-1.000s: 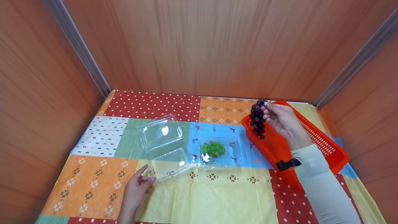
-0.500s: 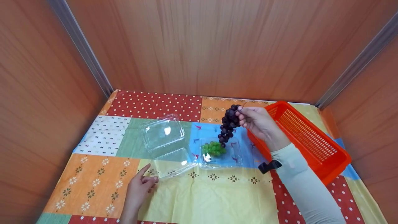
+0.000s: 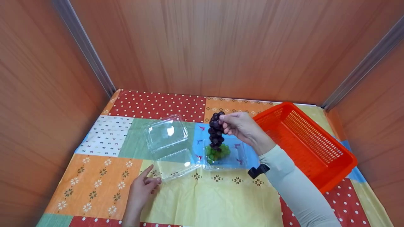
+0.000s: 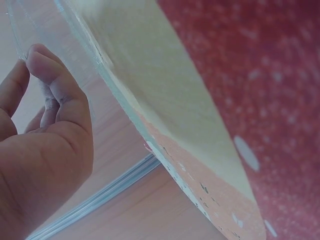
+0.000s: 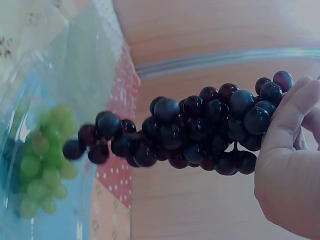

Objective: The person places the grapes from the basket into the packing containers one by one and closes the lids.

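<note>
My right hand (image 3: 241, 127) pinches a bunch of dark purple grapes (image 3: 216, 130) by its top end. The bunch hangs down, and its lower tip overlaps a green bunch of grapes (image 3: 217, 153) in the head view. That green bunch lies in the left part of a clear plastic tray (image 3: 235, 160). In the right wrist view the dark grapes (image 5: 195, 130) stretch from my fingertips towards the green ones (image 5: 45, 160). My left hand (image 3: 142, 189) is beside the near left corner of an opened clear clamshell box (image 3: 173, 167), index finger extended and thumb apart from it.
On the right stands an orange-red perforated plastic basket (image 3: 311, 145), partly behind my right forearm. A patchwork-patterned cloth (image 3: 227, 201) covers the table. Wood-grain panels (image 3: 202, 47) enclose the back and both sides.
My right hand has carried the dark grapes left, from over the basket to above the clear tray with the green bunch. The left hand has stayed nearly still.
</note>
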Demonstrator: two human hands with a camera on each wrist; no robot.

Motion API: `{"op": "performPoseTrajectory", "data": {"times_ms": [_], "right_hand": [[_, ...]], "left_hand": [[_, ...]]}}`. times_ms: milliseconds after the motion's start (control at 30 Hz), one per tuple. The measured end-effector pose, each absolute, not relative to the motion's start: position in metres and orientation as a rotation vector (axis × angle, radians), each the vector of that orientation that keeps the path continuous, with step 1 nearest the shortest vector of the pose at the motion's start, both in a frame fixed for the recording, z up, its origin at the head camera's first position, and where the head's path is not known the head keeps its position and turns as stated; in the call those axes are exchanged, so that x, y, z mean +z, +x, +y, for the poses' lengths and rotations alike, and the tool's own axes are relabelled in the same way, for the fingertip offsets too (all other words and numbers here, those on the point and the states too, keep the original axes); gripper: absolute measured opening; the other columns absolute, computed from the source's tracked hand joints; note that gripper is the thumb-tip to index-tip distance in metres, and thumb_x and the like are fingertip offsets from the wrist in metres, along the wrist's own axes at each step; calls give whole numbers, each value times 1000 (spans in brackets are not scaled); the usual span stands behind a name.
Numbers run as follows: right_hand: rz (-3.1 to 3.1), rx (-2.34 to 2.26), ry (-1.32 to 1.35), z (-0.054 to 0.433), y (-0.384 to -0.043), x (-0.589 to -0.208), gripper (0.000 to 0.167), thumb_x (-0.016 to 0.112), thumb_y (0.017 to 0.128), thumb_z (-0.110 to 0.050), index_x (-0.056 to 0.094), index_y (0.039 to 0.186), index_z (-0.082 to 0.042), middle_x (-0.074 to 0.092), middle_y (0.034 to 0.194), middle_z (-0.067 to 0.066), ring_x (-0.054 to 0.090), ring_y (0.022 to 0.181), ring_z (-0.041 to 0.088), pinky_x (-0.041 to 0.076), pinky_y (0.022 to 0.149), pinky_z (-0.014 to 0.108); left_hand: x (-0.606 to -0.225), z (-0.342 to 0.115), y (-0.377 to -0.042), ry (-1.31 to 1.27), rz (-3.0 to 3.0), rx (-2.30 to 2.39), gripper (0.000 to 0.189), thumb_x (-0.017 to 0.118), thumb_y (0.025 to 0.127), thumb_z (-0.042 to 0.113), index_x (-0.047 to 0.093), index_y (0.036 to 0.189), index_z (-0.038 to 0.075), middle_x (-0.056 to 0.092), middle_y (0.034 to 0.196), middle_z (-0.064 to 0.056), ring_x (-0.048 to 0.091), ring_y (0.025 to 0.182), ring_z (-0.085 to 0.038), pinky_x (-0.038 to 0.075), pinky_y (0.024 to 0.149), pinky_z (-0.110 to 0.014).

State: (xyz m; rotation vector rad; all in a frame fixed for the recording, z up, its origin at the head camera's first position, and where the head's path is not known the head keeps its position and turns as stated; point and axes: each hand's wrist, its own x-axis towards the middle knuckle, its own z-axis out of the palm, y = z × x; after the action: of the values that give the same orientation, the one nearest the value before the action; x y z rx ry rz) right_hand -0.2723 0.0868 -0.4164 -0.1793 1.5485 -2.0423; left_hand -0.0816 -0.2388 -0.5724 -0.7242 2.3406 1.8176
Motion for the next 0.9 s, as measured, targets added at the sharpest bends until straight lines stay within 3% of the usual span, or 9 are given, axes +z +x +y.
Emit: {"op": "performPoseTrajectory", "data": {"times_ms": [567, 900], "right_hand": [[1525, -1922, -338, 23, -253, -428, 21, 76, 89, -18, 73, 86, 3, 66, 67, 7, 63, 53, 13, 54, 53, 21], [1703, -1763, -399, -21, -235, -471, 21, 72, 93, -16, 74, 88, 4, 66, 65, 7, 63, 51, 11, 55, 52, 25]], "left_hand": [[-575, -239, -81, -732, 2341, 1796, 63, 65, 96, 8, 39, 153, 12, 72, 92, -9, 66, 80, -25, 56, 72, -34], [-576, -239, -80, -706, 2379, 1838, 62, 70, 92, 7, 45, 149, 8, 71, 84, -7, 64, 73, -20, 55, 66, -31]]}}
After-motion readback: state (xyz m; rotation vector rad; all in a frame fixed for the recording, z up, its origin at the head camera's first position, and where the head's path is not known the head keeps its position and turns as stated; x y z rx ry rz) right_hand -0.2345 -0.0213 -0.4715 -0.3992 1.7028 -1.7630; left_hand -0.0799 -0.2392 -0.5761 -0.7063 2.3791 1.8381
